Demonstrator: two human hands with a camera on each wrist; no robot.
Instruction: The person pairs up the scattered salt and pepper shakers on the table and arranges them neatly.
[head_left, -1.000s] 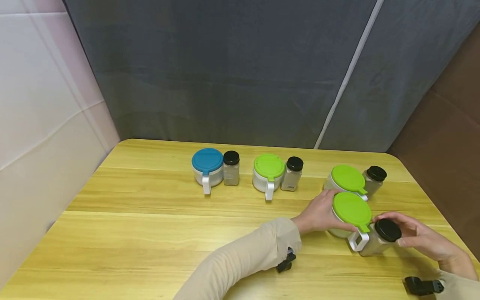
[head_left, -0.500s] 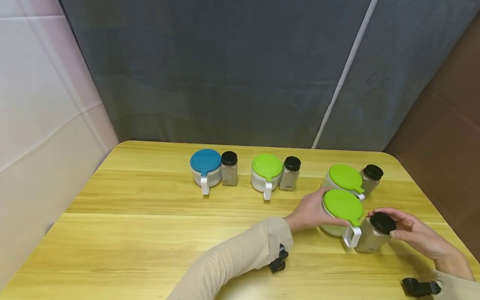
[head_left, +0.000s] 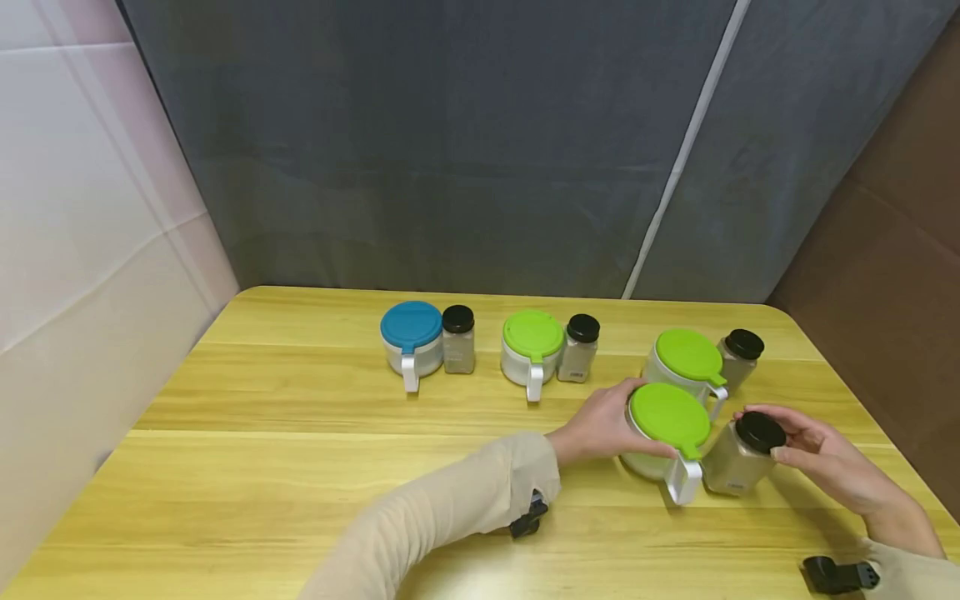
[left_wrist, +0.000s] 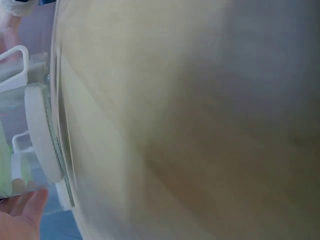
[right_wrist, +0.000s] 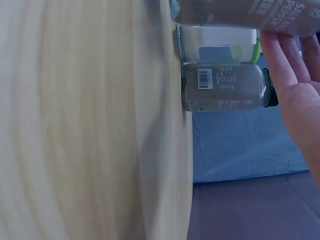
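Observation:
Towards the right of the table, my left hand [head_left: 600, 425] grips the side of a seasoning jar with a green lid [head_left: 670, 414] and a white handle that points towards me. Just right of that jar, a spice bottle [head_left: 735, 465] with a black cap leans slightly, and the fingers and thumb of my right hand [head_left: 836, 462] hold it near the cap. White print shows on the held bottle's side [right_wrist: 250, 12] in the right wrist view. Part of the left hand [left_wrist: 22, 217] appears at the edge of the left wrist view, mostly cut off.
Close behind the held jar stands another green-lidded jar [head_left: 688, 354] with a black-capped bottle [head_left: 740, 358] beside it. Further left are a green-lidded jar [head_left: 532, 337] with a bottle [head_left: 577, 354], and a blue-lidded jar [head_left: 412, 327] with a bottle [head_left: 458, 346]. A grey curtain [head_left: 450, 150] hangs behind the table.
My left hand has moved left with the green-lidded jar. The bottle in my right hand has shifted slightly left and back, and the gap between the two has widened.

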